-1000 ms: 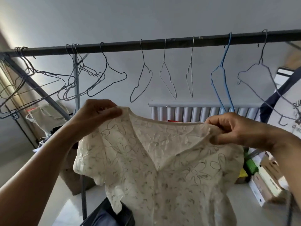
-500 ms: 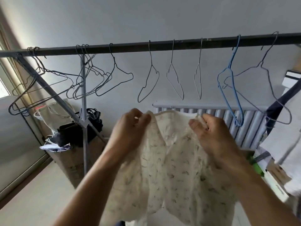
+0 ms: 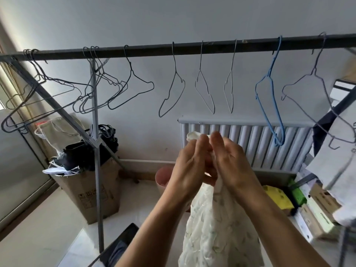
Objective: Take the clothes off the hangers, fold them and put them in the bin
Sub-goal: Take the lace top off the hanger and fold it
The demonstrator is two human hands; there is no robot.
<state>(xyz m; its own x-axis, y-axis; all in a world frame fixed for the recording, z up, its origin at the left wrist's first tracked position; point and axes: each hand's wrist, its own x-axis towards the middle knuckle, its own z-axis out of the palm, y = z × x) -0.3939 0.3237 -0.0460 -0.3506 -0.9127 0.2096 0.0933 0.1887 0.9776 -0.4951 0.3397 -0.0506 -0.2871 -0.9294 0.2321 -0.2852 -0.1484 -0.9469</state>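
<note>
A cream blouse with a faint floral print (image 3: pixel 217 234) hangs folded lengthwise in front of me. My left hand (image 3: pixel 189 168) and my right hand (image 3: pixel 229 160) meet palm to palm at its top, each pinching a shoulder of the blouse. A scrap of the collar pokes out above my fingertips. The black rail (image 3: pixel 173 49) overhead carries several bare wire hangers and one blue hanger (image 3: pixel 269 93). A dark bin (image 3: pixel 123 245) with clothes inside shows at the bottom edge, left of my forearms.
A grey rack post (image 3: pixel 97 170) stands left of my arms. A cardboard box (image 3: pixel 90 191) stuffed with dark items sits behind it. A white radiator (image 3: pixel 250 145) lines the wall. Boxes (image 3: pixel 316 212) and a white and navy garment (image 3: pixel 339 151) crowd the right.
My hands have come together, bringing the two shoulders of the blouse against each other, so the spread blouse now hangs folded in half. The view tilted slightly.
</note>
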